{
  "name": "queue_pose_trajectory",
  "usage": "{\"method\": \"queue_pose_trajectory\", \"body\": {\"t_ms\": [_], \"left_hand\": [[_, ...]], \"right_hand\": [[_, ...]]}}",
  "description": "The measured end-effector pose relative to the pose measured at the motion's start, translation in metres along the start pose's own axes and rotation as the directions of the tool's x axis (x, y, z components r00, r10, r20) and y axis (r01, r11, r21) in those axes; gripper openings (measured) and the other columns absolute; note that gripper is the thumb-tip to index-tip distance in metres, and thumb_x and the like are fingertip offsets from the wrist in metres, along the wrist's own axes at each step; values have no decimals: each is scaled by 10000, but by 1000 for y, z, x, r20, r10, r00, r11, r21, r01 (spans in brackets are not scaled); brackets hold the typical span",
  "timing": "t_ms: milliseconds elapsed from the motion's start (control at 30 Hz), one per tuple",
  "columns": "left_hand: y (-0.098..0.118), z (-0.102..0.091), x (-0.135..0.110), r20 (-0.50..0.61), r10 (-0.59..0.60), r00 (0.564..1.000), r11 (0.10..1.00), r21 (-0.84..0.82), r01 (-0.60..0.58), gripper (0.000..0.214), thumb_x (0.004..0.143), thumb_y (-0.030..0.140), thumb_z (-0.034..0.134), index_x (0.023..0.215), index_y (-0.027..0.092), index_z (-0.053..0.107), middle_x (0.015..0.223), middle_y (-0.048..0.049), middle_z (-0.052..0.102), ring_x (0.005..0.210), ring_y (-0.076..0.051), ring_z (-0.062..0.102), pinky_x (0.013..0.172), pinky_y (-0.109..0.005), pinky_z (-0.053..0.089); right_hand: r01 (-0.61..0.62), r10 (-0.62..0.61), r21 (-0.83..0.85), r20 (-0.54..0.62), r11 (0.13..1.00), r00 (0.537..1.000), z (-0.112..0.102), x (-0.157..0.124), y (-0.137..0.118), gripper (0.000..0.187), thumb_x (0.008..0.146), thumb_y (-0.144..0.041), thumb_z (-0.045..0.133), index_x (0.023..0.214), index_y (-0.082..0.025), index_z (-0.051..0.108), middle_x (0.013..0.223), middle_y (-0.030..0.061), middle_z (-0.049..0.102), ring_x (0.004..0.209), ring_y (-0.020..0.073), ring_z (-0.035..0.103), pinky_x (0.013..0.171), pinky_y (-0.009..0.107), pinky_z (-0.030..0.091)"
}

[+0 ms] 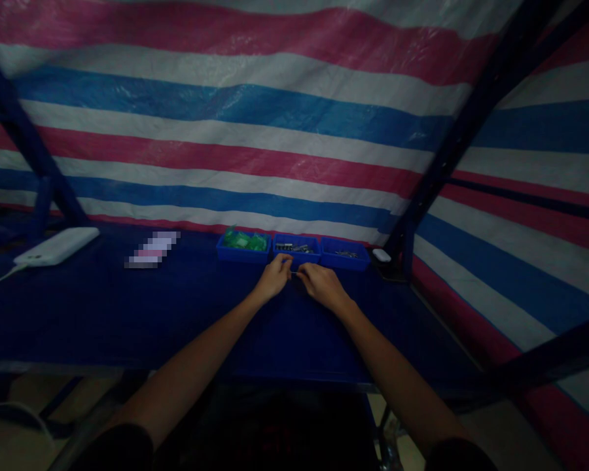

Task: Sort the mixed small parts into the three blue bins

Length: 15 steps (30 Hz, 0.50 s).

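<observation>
My left hand (275, 276) and my right hand (322, 284) meet over the blue table, just in front of a row of blue bins. The fingers of both are closed in a pinch. Between the fingertips shows a small thin pale piece (294, 273), too small to name; the right fingers grip one end, and the left fingers close at its other end. Behind the left hand stands a bin (244, 257) with green plastic packets (245, 241). The middle bin (310, 258) holds short metal cylinders (287, 247). Small thin metal parts (346, 254) lie in the right bin (343, 263).
A white power bank-like box (59, 246) with a cable lies on the table (103, 314) at left, near a blurred-out phone-like patch (152, 250). A small white case (381, 255) rests on a dark flat object at right. Blue frame posts and striped sheeting enclose the table.
</observation>
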<state>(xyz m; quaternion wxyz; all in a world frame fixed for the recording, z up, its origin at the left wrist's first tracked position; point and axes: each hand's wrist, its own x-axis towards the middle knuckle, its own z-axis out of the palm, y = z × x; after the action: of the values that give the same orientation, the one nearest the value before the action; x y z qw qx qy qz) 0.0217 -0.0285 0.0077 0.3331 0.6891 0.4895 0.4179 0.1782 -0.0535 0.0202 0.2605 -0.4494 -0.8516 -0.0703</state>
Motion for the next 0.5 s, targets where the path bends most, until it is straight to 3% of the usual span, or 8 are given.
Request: {"method": "queue_pose_trajectory", "body": {"t_ms": [67, 133, 167, 233, 300, 333, 500], "left_hand": [[2, -1, -2, -20, -15, 1000, 1000, -14, 15, 351, 891, 368, 284, 1101, 146, 456, 589, 28, 528, 577, -116, 532, 568, -216, 406], [5, -3, -5, -33, -4, 999, 1000, 18, 5, 393, 892, 402, 271, 1149, 144, 418, 597, 23, 547, 579, -125, 549, 571, -226, 409], [6, -4, -6, -15, 24, 1000, 998, 53, -23, 396, 886, 405, 292, 1162, 148, 411, 609, 20, 558, 581, -129, 555, 570, -229, 408], [10, -5, -5, 48, 88, 995, 987, 128, -94, 388, 872, 392, 340, 1171, 156, 419, 634, 12, 577, 590, -136, 566, 575, -234, 406], [13, -4, 2, 98, 121, 988, 972, 189, -138, 387, 866, 373, 362, 1182, 158, 426, 664, -2, 599, 619, -145, 584, 595, -240, 412], [14, -2, 8, 106, 122, 987, 965, 219, -143, 396, 867, 366, 360, 1196, 155, 419, 680, -13, 611, 645, -154, 596, 612, -245, 416], [15, 17, 40, 159, 16, 987, 908, 410, -81, 470, 863, 421, 348, 1243, 148, 398, 809, -94, 661, 797, -234, 627, 680, -306, 428]], "right_hand": [[-54, 52, -47, -38, 997, 998, -9, 3, 10, 198, 888, -279, 392, 890, -183, 566, 818, 59, 649, 761, 163, 603, 679, 239, 403], [-189, 175, -91, -145, 978, 974, -21, 6, 29, 275, 910, -284, 316, 927, -159, 561, 846, 94, 649, 781, 189, 610, 697, 267, 406], [-288, 262, -109, -204, 952, 943, -27, 7, 39, 307, 914, -289, 288, 969, -142, 552, 861, 116, 646, 794, 206, 611, 702, 286, 407], [-526, 480, -136, -269, 839, 835, -34, 8, 62, 330, 897, -325, 330, 1093, -128, 508, 866, 132, 648, 806, 231, 615, 699, 306, 412], [-666, 637, -149, -200, 731, 745, -34, 7, 79, 422, 849, -361, 434, 1205, -134, 442, 874, 132, 654, 807, 240, 621, 695, 309, 420], [-685, 672, -144, -132, 714, 728, -31, 6, 85, 474, 827, -374, 470, 1235, -139, 419, 896, 134, 654, 816, 240, 621, 700, 309, 424], [-674, 671, 51, 63, 737, 738, -12, 2, 91, 453, 846, -512, 359, 1078, -178, 558, 984, 116, 642, 888, 222, 610, 747, 309, 431]]}}
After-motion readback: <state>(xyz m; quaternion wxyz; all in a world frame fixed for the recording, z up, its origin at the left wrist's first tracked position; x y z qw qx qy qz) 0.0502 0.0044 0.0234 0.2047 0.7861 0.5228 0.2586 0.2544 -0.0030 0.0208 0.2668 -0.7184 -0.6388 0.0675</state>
